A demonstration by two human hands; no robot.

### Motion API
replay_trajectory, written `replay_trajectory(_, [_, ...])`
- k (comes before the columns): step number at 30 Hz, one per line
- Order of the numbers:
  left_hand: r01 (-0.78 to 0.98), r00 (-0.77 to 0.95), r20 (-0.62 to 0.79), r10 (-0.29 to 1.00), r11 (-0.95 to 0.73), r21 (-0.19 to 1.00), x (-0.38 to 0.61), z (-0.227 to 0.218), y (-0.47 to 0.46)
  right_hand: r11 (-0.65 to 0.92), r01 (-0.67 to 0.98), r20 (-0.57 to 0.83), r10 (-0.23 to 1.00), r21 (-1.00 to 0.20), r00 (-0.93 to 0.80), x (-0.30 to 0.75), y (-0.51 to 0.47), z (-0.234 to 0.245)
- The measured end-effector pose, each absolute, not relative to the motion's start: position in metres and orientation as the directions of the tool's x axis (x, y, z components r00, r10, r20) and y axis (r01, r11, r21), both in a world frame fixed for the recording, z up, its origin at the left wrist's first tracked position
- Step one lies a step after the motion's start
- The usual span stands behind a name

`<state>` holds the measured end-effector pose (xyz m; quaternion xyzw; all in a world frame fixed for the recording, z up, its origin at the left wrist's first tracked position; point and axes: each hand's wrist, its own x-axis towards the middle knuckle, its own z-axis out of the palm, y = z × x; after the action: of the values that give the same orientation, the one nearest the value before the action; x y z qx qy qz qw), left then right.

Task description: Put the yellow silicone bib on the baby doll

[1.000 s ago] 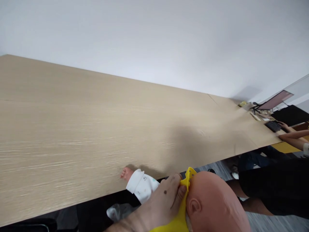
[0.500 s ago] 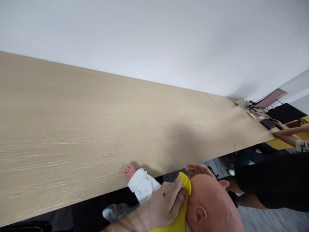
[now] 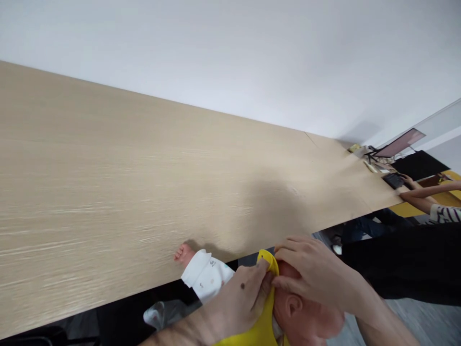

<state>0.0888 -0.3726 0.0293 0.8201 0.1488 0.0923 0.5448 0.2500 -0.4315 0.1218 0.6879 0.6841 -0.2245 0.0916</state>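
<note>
A baby doll lies at the bottom of the view, its bald head (image 3: 306, 319) toward me. It wears a white sleeve (image 3: 205, 274), and one small doll hand (image 3: 182, 253) rests on the table edge. My left hand (image 3: 241, 300) is closed on the top of a yellow bib (image 3: 261, 327) at the doll's neck. My right hand (image 3: 313, 276) lies over the doll's head, fingers curled onto the bib's yellow tip (image 3: 268, 259) beside my left fingers.
A long light wooden table (image 3: 144, 182) fills most of the view, below a white wall. At its far right end another person's arm (image 3: 425, 194) reaches to a black keyboard (image 3: 392, 181) near a monitor (image 3: 398, 144). Dark floor lies below the table edge.
My right hand has come in from the right and settled over the doll's head, taking the bib's tip. The left hand keeps its grip. The view has shifted slightly.
</note>
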Motion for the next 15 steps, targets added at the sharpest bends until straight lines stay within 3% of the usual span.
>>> replay_trajectory(4, [0.159, 0.944, -0.026, 0.330, -0.383, 0.910, 0.090, 0.029, -0.372, -0.038, 0.980, -0.544, 0.836, -0.197, -0.077, 0.254, -0.420, 0.119])
replay_trajectory(15, [0.282, 0.932, -0.132, 0.338, -0.447, 0.849, 0.086, 0.027, -0.371, -0.019, 0.957, -0.535, 0.832, -0.291, -0.146, 0.271, -0.417, 0.112])
